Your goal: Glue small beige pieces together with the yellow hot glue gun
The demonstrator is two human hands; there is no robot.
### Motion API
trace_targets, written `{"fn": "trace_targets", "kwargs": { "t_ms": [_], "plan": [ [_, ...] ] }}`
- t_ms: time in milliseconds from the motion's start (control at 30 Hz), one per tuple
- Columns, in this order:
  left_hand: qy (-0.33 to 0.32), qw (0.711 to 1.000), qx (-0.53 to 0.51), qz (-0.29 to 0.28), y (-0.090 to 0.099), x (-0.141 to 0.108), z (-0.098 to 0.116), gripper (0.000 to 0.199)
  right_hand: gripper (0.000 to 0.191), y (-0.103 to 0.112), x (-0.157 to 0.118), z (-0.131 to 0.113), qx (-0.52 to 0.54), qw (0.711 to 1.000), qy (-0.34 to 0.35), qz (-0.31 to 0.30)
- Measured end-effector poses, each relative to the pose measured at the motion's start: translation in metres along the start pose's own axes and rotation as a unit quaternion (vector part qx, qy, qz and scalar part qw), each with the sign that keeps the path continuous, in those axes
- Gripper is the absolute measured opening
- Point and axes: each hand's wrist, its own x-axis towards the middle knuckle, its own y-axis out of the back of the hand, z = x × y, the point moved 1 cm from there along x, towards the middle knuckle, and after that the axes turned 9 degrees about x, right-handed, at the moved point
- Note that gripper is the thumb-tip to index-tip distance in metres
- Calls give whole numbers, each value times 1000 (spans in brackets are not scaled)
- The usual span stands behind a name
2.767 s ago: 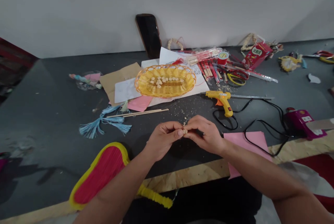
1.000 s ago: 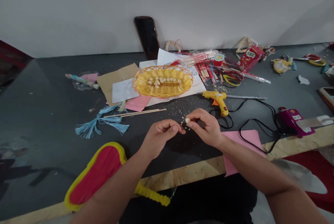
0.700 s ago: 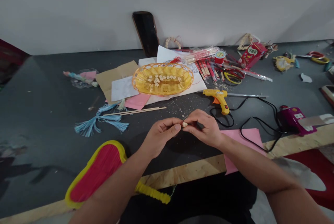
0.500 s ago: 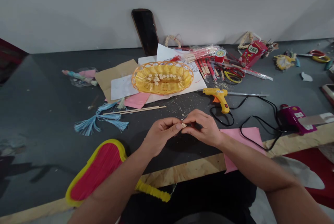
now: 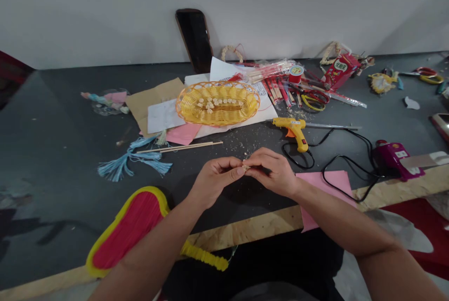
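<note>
Between my two hands is a small, pale, knobbly piece (image 5: 246,168), mostly covered by my fingers; its kind does not show clearly. My left hand (image 5: 218,178) pinches it between thumb and fingers. From the other side, my right hand (image 5: 273,170) grips the same piece with thumb and index finger. Pale crumbs lie on the dark table just beyond the fingertips. Farther back, a yellow woven basket (image 5: 196,116) contains several similar pale pieces (image 5: 215,102) in a loose row.
A yellow glue gun (image 5: 297,130) and its black cord lie right of my hands. Thin sticks (image 5: 182,147) and a blue tassel (image 5: 131,158) are leftward. A red fan-shaped piece with yellow edging (image 5: 131,228) sits near my left forearm. Scissors (image 5: 314,101) and packets lie behind.
My right fingers have closed further over the small pale piece, so less of it shows. Both hands stay in nearly the same place; the view has shifted slightly.
</note>
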Motion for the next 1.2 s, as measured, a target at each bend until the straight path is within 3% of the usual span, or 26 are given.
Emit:
{"fn": "trace_targets", "kwargs": {
  "t_ms": [200,333,500,667,933,1200],
  "plan": [
    [-46,998,29,4,2,-1,-1,17,11,-3,0,0,17,1000,-15,-3],
    [-22,1000,8,3,1,0,-2,21,13,-3,-1,0,23,999,-23,-4],
    [12,998,-52,18,-1,0,-1,28,33,2,-1,-1,27,999,-39,5],
    [15,998,-58,22,1,1,-1,30,28,4,0,-2,26,999,-32,5],
    [-1,1000,20,18,3,2,-4,25,18,1,1,-2,15,1000,-3,-10],
    [-7,1000,1,14,4,1,-7,28,12,3,4,-5,25,1000,-8,-4]
  ]
}}
